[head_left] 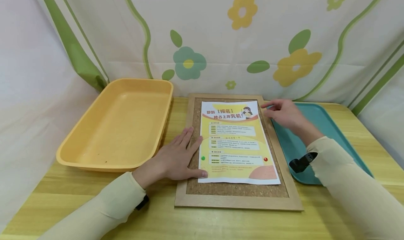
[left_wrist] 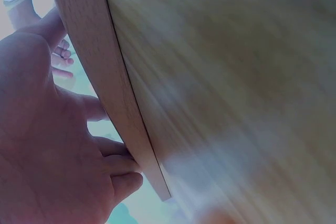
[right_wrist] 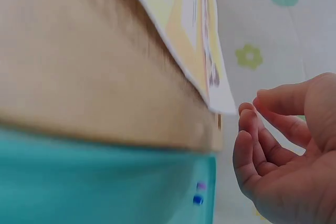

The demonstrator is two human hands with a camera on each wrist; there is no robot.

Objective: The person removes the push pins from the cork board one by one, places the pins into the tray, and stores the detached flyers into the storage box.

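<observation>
A printed yellow-and-white poster point(head_left: 235, 145) lies on a cork board point(head_left: 221, 190) with a pale wooden frame point(head_left: 236, 202). A green pushpin point(head_left: 203, 158) shows at the poster's lower left edge, a red pushpin point(head_left: 266, 159) at its lower right. Spread out, my left hand point(head_left: 178, 157) rests across the board's left side, its thumb on the poster's lower left edge. My right hand point(head_left: 285, 115) is by the upper right corner of the frame. In the right wrist view its thumb and fingertips point(right_wrist: 247, 109) pinch together on what seems a small reddish pushpin, mostly hidden.
On the left stands a deep yellow tray point(head_left: 115, 166) with tiny dark specks inside. To the right of the board lies a teal tray point(head_left: 328, 127), holding a purple pin point(right_wrist: 201, 185) and a blue pin point(right_wrist: 198, 200). A flowered curtain point(head_left: 217, 43) hangs behind the wooden table point(head_left: 157, 212).
</observation>
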